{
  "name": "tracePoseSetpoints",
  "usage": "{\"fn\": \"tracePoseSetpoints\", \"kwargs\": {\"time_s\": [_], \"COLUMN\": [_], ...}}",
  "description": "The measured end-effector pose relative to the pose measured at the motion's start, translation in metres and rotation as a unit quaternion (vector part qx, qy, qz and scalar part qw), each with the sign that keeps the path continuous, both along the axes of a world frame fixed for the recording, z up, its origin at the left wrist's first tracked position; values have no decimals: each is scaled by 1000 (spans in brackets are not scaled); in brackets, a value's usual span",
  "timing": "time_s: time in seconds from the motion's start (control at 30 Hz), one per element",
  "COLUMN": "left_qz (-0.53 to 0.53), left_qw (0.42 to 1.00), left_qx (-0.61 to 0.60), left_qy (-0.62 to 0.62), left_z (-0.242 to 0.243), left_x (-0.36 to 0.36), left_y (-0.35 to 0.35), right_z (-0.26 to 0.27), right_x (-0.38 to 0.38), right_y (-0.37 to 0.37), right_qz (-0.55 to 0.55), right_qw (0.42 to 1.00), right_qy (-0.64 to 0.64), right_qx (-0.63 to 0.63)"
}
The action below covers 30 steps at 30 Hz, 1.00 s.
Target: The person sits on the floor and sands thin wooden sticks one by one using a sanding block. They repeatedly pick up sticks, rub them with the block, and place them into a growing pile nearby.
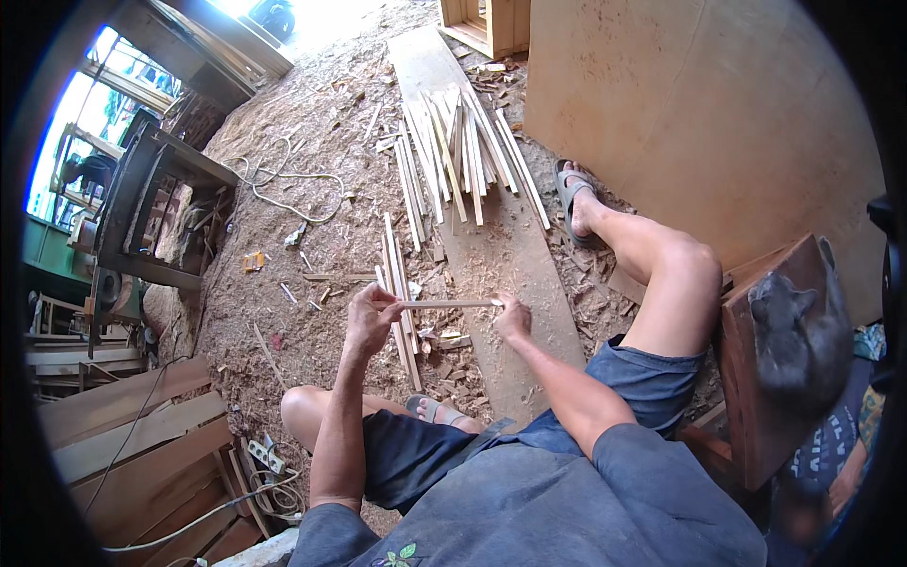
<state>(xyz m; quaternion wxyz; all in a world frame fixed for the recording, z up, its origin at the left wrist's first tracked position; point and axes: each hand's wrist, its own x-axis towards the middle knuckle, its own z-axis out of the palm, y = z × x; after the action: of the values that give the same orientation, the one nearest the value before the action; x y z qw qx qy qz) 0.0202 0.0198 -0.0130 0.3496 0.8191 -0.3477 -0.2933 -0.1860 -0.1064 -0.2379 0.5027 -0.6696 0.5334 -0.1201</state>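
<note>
I hold a thin wooden strip (448, 304) crosswise in front of me, one end in each hand. The fingers of my left hand (371, 317) pinch its left end, above a small bundle of long wooden strips (394, 266) on the ground. My right hand (513, 316) grips the other end, over a long flat board (514, 244) strewn with shavings. Farther up that board lies a loose pile of pale wooden strips (457, 145), with more strips on the ground along both sides.
A grey cat (801, 340) lies on a brown wooden surface at right, near part of another person. A large plywood sheet (680, 127) stands upper right. A power strip (266, 456) and planks (142, 432) lie lower left; a cable (305, 177) crosses the sawdust.
</note>
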Motion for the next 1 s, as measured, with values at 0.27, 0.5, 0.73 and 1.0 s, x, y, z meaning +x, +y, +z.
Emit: {"fn": "tracePoseSetpoints", "kwargs": {"time_s": [0.27, 0.5, 0.73, 1.0], "left_qz": [34, 68, 75, 110], "left_qw": [999, 997, 997, 992], "left_qx": [2, 25, 10, 42], "left_qy": [-19, -25, -33, -34], "left_z": [-11, -15, -7, 5], "left_x": [4, 2, -1, -9], "left_y": [7, 5, 0, -9], "right_z": [8, -1, -2, -6], "right_x": [-2, 9, 0, 10], "right_y": [7, 11, -8, 15], "right_qz": [2, 126, -20, 32], "right_qw": [1000, 951, 999, 983], "right_qy": [-22, -109, 29, -86], "right_qx": [-8, -262, 19, -156]}}
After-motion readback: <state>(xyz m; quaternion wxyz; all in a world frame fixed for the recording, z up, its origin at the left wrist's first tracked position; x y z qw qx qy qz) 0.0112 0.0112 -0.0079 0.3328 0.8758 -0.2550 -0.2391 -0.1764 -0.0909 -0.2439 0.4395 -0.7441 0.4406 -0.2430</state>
